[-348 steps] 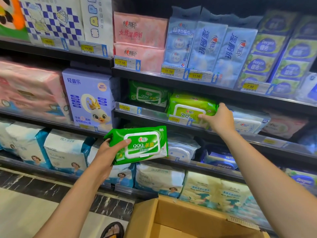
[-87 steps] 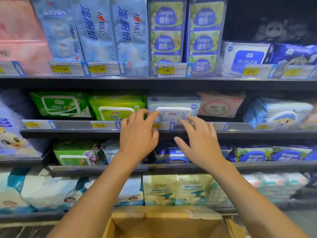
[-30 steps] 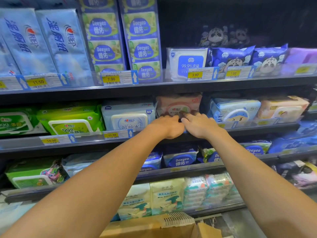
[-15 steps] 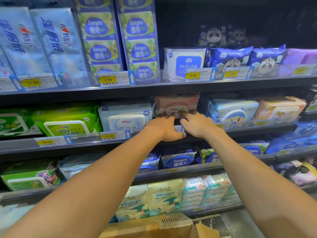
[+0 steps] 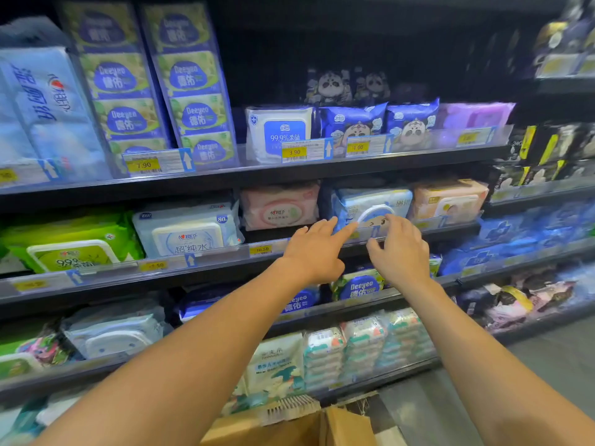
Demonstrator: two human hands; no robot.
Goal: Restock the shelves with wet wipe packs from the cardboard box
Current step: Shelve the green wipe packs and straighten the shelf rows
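Note:
Both my hands reach toward the middle shelf [image 5: 225, 262]. My left hand [image 5: 314, 249] has its fingers straight, with the fingertips at the lower left of a light blue wet wipe pack [image 5: 370, 206]. My right hand [image 5: 397, 249] hovers just below and in front of that pack with its fingers spread and slightly bent; it holds nothing. A pink wet wipe pack [image 5: 280, 206] lies to the left of the blue one, set back on the shelf. The cardboard box [image 5: 322, 428] shows only its open top edge at the bottom of the view.
A peach pack [image 5: 450, 197] lies right of the blue pack. A white-blue 80-count pack [image 5: 186, 230] and a green 999 pack [image 5: 67, 243] fill the shelf's left. Deeyeo strips [image 5: 193, 88] hang above. Lower shelves hold more packs. Grey floor [image 5: 531, 365] lies at right.
My hands have left the pink pack and moved right to the light blue pack, fingers now spread. The view has shifted right.

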